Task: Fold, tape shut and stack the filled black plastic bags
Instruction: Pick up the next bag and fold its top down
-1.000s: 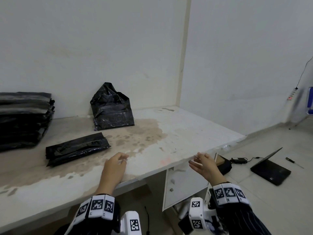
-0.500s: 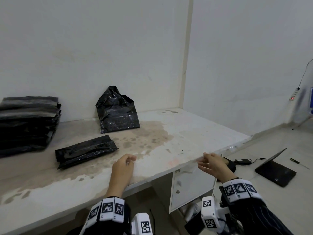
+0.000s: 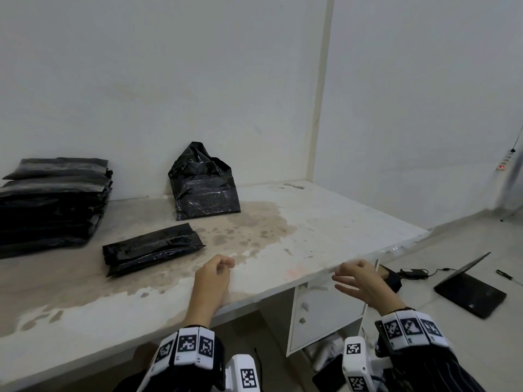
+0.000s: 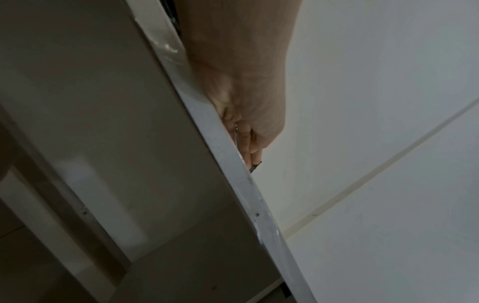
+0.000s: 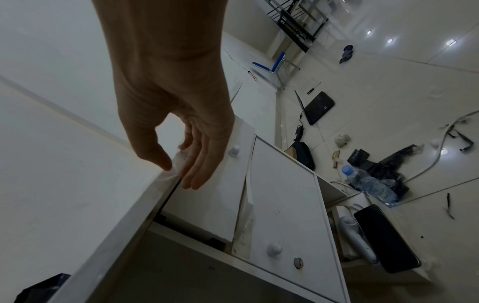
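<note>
A tall stack of folded black bags stands at the table's back left. One folded, flat black bag lies alone in front of it. A filled black bag with its top loose leans against the wall. My left hand rests near the table's front edge with its fingers curled; in the left wrist view my left hand grips a thin metal tool. My right hand hovers at the front edge, fingers straight; its thumb touches clear tape stuck on the edge, beside my right hand.
The white table is stained brown in the middle. Under its right end stands a white cabinet with knobbed doors. On the floor lie a laptop, a charger, a water bottle and a phone.
The head view has drifted, so the scene sits further right. Both hands stay at the front edge; the right hand has come closer to the edge.
</note>
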